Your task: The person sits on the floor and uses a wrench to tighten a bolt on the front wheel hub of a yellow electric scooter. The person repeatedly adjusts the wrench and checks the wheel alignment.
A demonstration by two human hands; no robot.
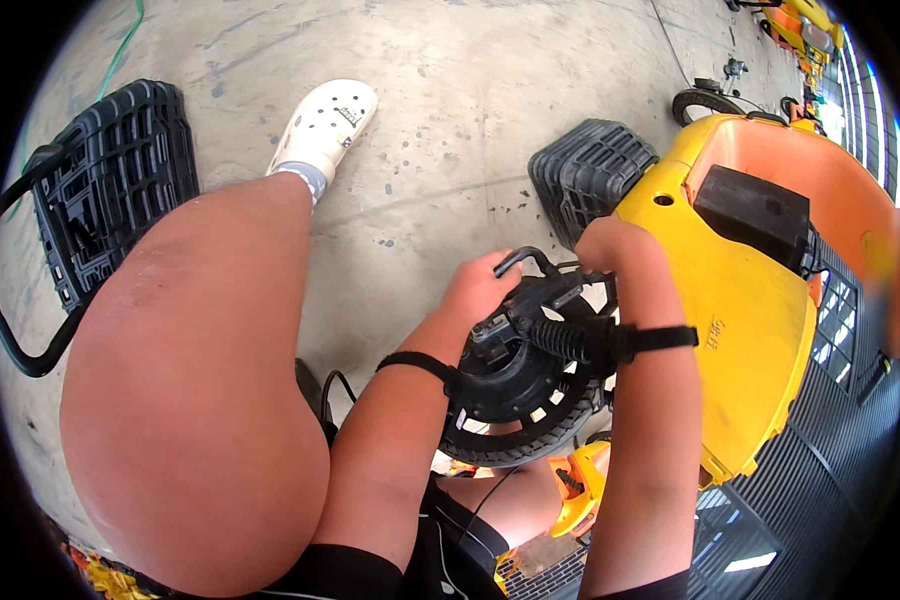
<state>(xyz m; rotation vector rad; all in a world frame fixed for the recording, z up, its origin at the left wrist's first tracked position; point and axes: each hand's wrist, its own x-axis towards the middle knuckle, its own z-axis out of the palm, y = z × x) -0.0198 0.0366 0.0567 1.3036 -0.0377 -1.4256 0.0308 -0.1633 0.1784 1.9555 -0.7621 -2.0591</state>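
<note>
The black wheel [497, 392], joined to a frame with a coil spring [556, 339], stands between the person's forearms, just left of the yellow body panel [745, 320]; whether it is fixed to that panel cannot be told. It looks heavy and stiff, with a grippy rubber tyre [562, 432] and little that seems fragile; the bent black bar [527, 250] and the solid frame look like better holds than the spring, which could pinch. The left hand [478, 288] is curled against the end of the bar, but how firmly it closes cannot be told; the right hand [600, 243] bends over the frame's far side, its fingers hidden, so its grip cannot be told either. Counted: one wheel here and one smaller-looking wheel [701, 98] farther off, one clear spring, two forearm straps [666, 338], two black baskets [592, 165], one black box [755, 212] and one white shoe [322, 122].
</note>
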